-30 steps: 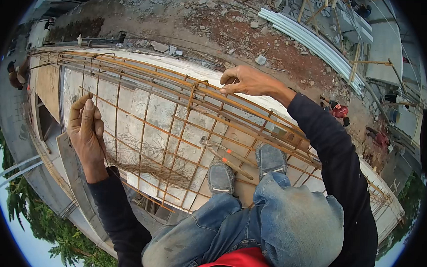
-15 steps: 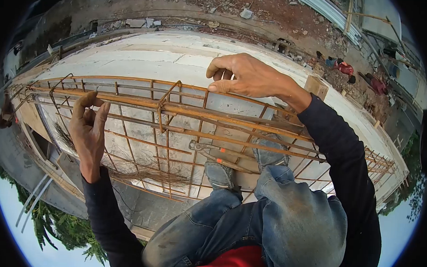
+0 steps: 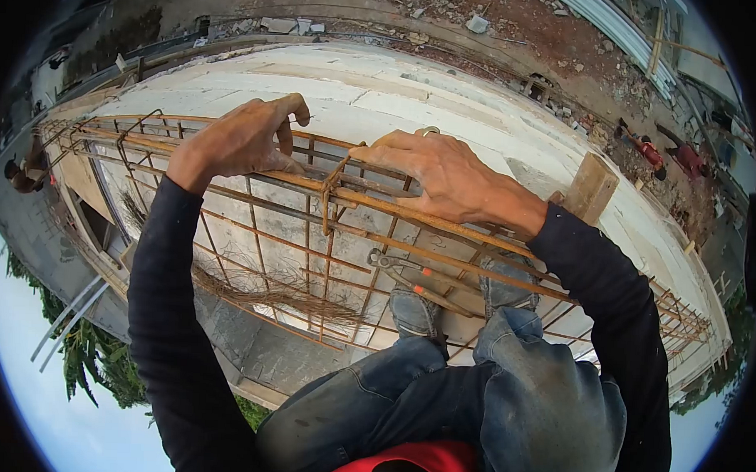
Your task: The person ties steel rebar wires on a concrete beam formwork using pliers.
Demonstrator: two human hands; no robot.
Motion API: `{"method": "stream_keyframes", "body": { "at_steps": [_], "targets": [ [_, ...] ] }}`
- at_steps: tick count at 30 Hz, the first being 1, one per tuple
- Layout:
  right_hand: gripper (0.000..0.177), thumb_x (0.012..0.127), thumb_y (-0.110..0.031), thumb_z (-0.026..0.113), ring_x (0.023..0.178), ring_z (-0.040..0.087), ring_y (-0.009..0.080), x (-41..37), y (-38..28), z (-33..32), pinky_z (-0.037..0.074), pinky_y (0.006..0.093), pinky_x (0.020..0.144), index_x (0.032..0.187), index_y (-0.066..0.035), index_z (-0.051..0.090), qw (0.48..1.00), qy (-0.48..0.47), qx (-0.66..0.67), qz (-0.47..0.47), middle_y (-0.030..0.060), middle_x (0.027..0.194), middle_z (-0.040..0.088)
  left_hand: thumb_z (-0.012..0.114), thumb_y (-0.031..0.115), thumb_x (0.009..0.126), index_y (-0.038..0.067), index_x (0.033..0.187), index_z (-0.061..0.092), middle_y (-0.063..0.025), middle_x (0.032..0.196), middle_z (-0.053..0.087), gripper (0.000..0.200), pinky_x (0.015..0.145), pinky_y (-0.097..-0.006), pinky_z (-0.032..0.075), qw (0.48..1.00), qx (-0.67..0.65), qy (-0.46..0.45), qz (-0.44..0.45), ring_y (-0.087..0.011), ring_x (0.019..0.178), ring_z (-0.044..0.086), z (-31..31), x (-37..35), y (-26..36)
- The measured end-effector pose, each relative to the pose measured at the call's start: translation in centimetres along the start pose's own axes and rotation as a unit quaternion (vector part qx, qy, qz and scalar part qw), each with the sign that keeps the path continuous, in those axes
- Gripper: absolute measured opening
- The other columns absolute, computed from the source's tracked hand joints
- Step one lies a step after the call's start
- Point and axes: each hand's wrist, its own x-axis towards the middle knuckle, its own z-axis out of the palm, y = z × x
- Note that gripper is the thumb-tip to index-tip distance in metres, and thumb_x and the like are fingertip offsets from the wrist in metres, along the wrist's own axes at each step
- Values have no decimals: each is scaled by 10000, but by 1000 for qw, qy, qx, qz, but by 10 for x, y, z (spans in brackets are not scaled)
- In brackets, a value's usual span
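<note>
My left hand [image 3: 244, 140] is over the rusty long rebar [image 3: 272, 177], its fingers bent. A thin dark wire end [image 3: 310, 117] shows at the fingertip; the rest of it is hidden. Across the bars, my right hand [image 3: 459, 179] has its fingertips at the top corner of a bent rebar stirrup [image 3: 329, 193] and its thumb low by the long bar. Pincers [image 3: 402, 268] with orange marks on the handles lie below, near my shoes [image 3: 417, 314]. To their left is a loose bundle of thin tie wire [image 3: 284, 299].
The rebar cage runs along a pale wall [image 3: 333, 85] on its far side. A wooden block [image 3: 590, 189] stands up beyond my right wrist. Lower down lies rubble-strewn ground [image 3: 451, 43], with people [image 3: 647, 154] at the right and another person [image 3: 26, 174] at far left.
My left hand has swung right and away from me, close to the stirrup. My right hand has lowered from above the bars onto the stirrup's corner. The view has shifted slightly.
</note>
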Motion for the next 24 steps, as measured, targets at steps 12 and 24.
{"method": "stream_keyframes", "body": {
  "at_steps": [12, 24],
  "targets": [
    [643, 730, -80, 626, 1055, 620, 327, 5, -6, -7, 511, 446, 910, 1361, -147, 521, 999, 21, 27, -15, 152, 1265, 605, 831, 110, 681, 12, 1125, 565, -115, 731, 693, 526, 670, -366, 485, 989, -84, 119, 37, -254, 710, 672, 12, -15, 11],
    [658, 738, -56, 636, 1034, 598, 366, 6, -16, -17, 510, 461, 885, 1370, -118, 464, 998, 17, 34, -45, 125, 1328, 523, 823, 192, 718, 48, 1064, 557, -126, 772, 701, 460, 650, -414, 483, 991, -51, 122, 36, -301, 748, 684, 10, -14, 12]
  ]
}}
